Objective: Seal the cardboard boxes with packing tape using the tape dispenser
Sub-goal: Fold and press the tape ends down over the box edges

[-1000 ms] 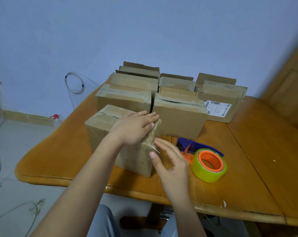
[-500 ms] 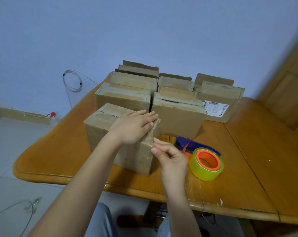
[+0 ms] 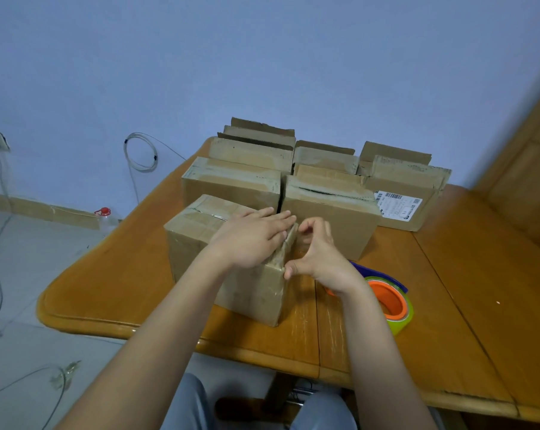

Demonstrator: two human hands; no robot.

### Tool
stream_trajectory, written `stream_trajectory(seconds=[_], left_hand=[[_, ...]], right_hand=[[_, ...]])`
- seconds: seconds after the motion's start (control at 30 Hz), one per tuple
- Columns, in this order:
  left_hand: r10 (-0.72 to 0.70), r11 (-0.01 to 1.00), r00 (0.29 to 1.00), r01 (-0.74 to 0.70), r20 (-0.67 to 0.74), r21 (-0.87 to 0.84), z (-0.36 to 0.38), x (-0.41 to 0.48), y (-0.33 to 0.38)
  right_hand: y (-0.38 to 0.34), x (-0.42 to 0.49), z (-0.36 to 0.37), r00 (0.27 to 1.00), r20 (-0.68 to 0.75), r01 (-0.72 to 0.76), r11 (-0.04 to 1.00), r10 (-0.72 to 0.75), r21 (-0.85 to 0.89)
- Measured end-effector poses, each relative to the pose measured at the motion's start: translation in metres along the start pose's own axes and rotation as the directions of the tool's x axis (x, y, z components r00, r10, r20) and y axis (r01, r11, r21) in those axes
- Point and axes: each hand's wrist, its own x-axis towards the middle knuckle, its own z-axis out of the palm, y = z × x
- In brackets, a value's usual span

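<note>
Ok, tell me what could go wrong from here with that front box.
1. The right top edge of the front box looks crumpled beside the left hand, so tape may wrinkle there.
2. The tape dispenser lies close by the right hand; drawing that arm back could knock it toward the table edge.

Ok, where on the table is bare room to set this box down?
The table is barest at its right, beyond the labelled box and the tape dispenser. A narrower strip runs left of the near box. The back is crowded with boxes.
</note>
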Motion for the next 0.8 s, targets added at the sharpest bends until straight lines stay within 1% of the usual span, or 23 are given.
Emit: stream_trajectory(seconds=[0.03,0.07,0.17,0.27,0.33,0.43,0.5,0.57,0.6,0.63,0.67,0.7,0.73,0.77,0.8], left_hand=[[0.001,1.000,1.000,-0.001,0.003,-0.003,0.000,0.000,0.000],[0.002,1.000,1.000,-0.002,0.004,-0.005,0.000,0.000,0.000],[0.001,1.000,1.000,-0.001,0.020,-0.003,0.001,0.000,-0.001],[0.000,1.000,0.999,0.000,0.033,-0.013,-0.001,0.001,-0.001],[0.001,1.000,0.999,0.000,0.036,-0.016,-0.001,0.001,0.000],[-0.001,1.000,0.999,0.002,0.043,-0.020,-0.002,0.001,0.000],[-0.001,1.000,1.000,0.002,0.025,-0.028,-0.003,0.000,0.000],[0.000,0.999,1.000,0.000,0.000,-0.046,-0.001,0.000,0.000],[-0.003,0.998,1.000,0.002,-0.014,-0.061,-0.001,-0.001,0.000],[-0.013,0.995,0.999,0.010,-0.030,-0.095,-0.001,-0.001,-0.001],[-0.039,0.983,0.998,0.028,-0.057,-0.181,-0.001,-0.001,-0.002],[-0.089,0.942,0.993,0.057,-0.083,-0.331,-0.003,-0.002,-0.002],[-0.149,0.857,0.984,0.077,-0.102,-0.509,-0.006,-0.004,-0.001],[-0.205,0.749,0.972,0.083,-0.111,-0.657,-0.008,-0.005,0.001],[-0.248,0.663,0.962,0.081,-0.117,-0.744,-0.011,-0.007,0.003]], right_hand=[[-0.002,0.003,-0.002,1.000,-0.006,0.024,0.996,-0.025,-0.084],[-0.004,0.006,-0.004,0.999,0.002,0.051,0.990,-0.051,-0.133],[-0.011,0.015,-0.006,0.992,0.105,0.087,0.980,-0.069,-0.180],[-0.013,0.021,-0.005,0.980,0.185,0.097,0.987,-0.073,-0.125],[-0.008,0.018,-0.002,0.981,0.169,0.103,0.994,-0.094,-0.046],[0.004,0.008,0.005,0.993,0.069,0.093,0.995,-0.095,0.037],[0.008,0.000,0.006,0.989,-0.086,0.123,0.991,-0.119,0.042],[0.012,-0.011,0.005,0.956,-0.267,0.141,0.988,-0.119,0.061],[0.013,-0.017,0.005,0.941,-0.322,0.146,0.984,-0.105,0.103],[0.014,-0.023,0.007,0.935,-0.344,0.151,0.974,-0.085,0.169],[0.014,-0.028,0.011,0.941,-0.332,0.152,0.959,-0.066,0.241],[0.013,-0.032,0.016,0.953,-0.297,0.144,0.943,-0.051,0.300],[0.012,-0.035,0.024,0.965,-0.258,0.127,0.934,-0.039,0.334],[0.010,-0.036,0.031,0.973,-0.227,0.110,0.933,-0.031,0.343],[0.008,-0.038,0.038,0.978,-0.208,0.098,0.940,-0.030,0.326]])
